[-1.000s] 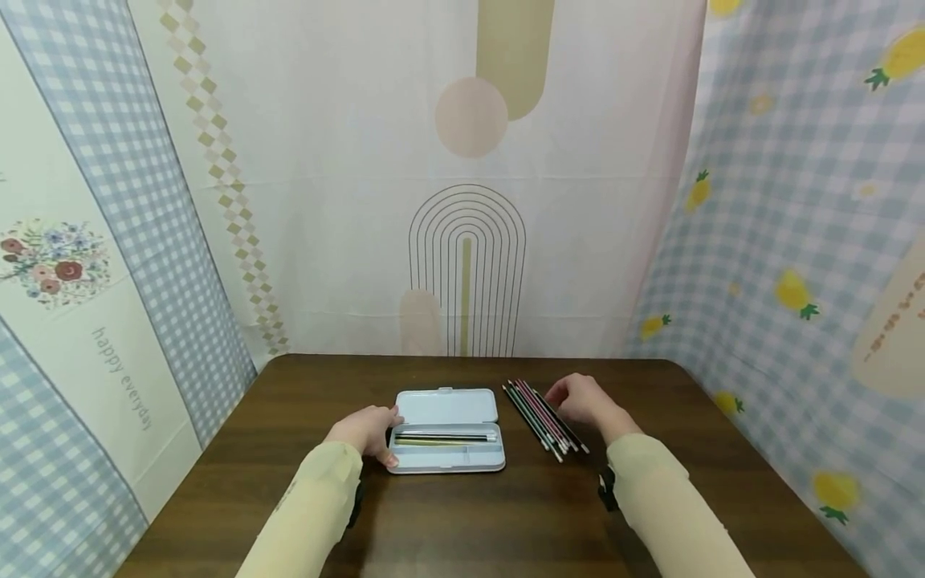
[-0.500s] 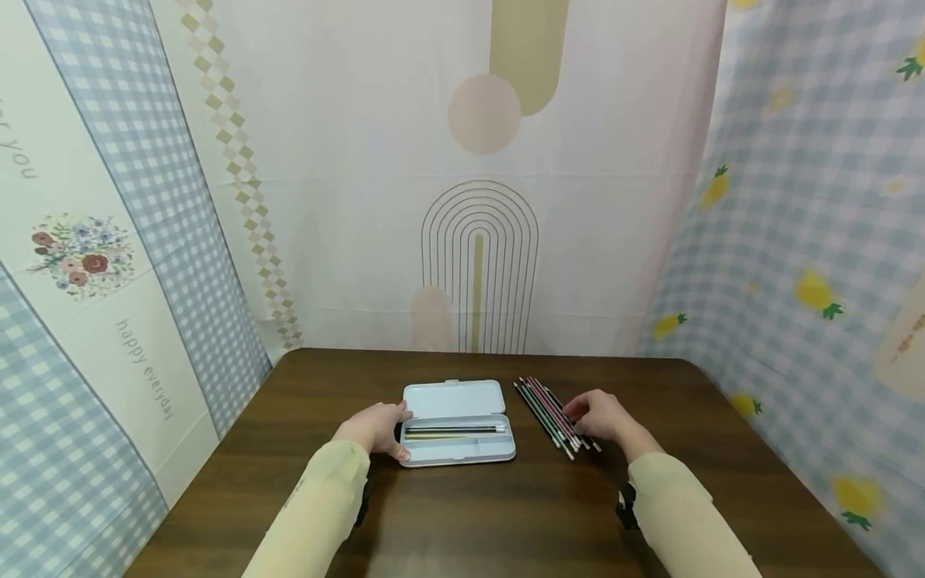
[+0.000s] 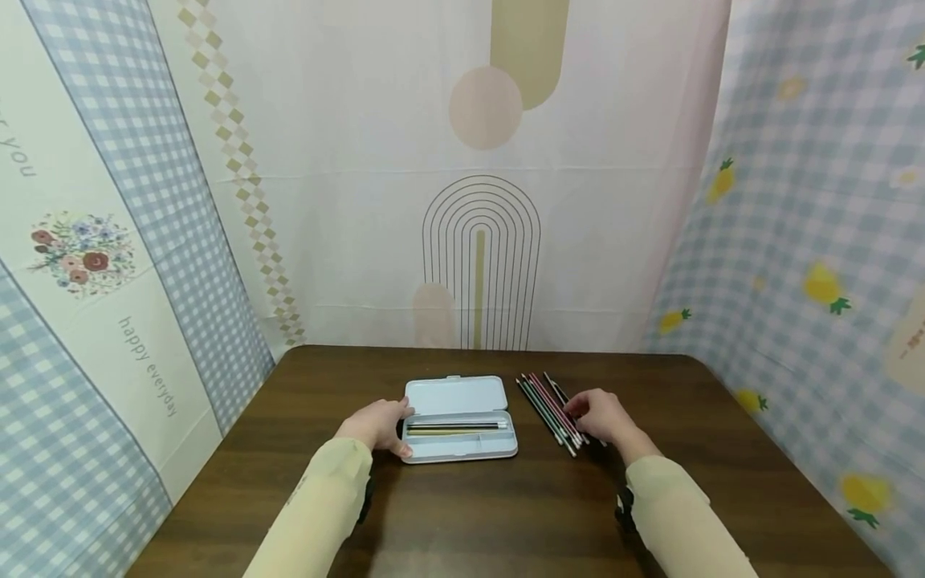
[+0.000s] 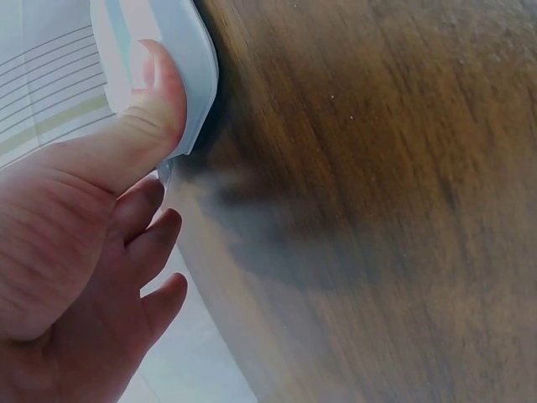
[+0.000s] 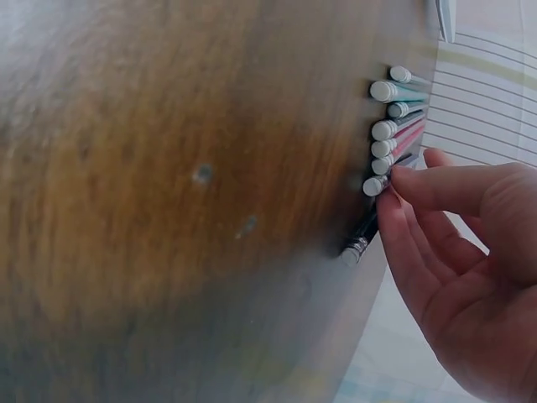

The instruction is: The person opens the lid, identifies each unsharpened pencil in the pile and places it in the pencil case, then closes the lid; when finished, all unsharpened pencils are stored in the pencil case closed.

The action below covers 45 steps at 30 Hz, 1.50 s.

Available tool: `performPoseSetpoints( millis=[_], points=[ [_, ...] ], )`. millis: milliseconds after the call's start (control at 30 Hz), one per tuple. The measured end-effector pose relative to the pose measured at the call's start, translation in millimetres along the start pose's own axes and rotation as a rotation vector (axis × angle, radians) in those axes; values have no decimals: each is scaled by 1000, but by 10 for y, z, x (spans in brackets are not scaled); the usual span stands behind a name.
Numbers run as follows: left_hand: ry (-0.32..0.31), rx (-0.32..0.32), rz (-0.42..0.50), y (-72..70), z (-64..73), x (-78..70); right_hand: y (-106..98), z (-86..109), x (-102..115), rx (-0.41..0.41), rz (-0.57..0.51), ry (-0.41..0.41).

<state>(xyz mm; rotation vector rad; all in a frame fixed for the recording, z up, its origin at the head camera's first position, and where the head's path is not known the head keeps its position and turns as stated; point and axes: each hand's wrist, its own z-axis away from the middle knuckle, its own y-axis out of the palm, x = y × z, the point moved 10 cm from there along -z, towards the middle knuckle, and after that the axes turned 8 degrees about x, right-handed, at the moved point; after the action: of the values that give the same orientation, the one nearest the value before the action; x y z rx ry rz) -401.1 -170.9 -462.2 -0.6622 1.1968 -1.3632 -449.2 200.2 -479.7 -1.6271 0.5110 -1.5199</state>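
Note:
A light-blue pencil case [image 3: 499, 446] lies on the table with its lid [image 3: 457, 396] folded back. Several pencils [image 3: 455, 429] rest in its rear compartment. My left hand [image 3: 377, 425] grips the case's left end; in the left wrist view the thumb [image 4: 159, 92] presses on its edge. To the right of the case lies a slanting bundle of green, pink and dark pencils [image 3: 542, 403]. At the bundle's right side, my right hand [image 3: 598, 413] pinches a dark pencil [image 5: 375, 185] near its white eraser. Another dark pencil [image 5: 357, 245] lies beside my fingers.
The brown wooden table [image 3: 448, 522] extends around the case and the bundle. Patterned cloths hang behind it [image 3: 347, 241] and at both sides. Dark bands are worn at both wrists.
The dark pencils at the bundle's right side have shifted apart from the pink ones under my right hand. My left hand stays on the case. The head view has shifted slightly.

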Motion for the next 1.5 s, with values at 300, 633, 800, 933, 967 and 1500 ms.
performPoseSetpoints(
  millis=[300,633,800,933,967,1500],
  points=[
    [-8,2,-16,-26,14,-9,-15,-15,31,-4,76,-8],
    [20,-9,-6,87,-79,90,43,-68,-9,6,116,-20],
    [-1,4,29,37,-1,40,7,-63,-4,-11,119,-23],
    [2,-1,22,7,18,3,-17,-44,-9,-26,114,-25],
    [6,-3,19,7,15,-4,-18,-41,-20,-27,109,-23],
    [5,-2,39,31,-39,17,-37,17,-192,-43,-58,7]
  ],
)
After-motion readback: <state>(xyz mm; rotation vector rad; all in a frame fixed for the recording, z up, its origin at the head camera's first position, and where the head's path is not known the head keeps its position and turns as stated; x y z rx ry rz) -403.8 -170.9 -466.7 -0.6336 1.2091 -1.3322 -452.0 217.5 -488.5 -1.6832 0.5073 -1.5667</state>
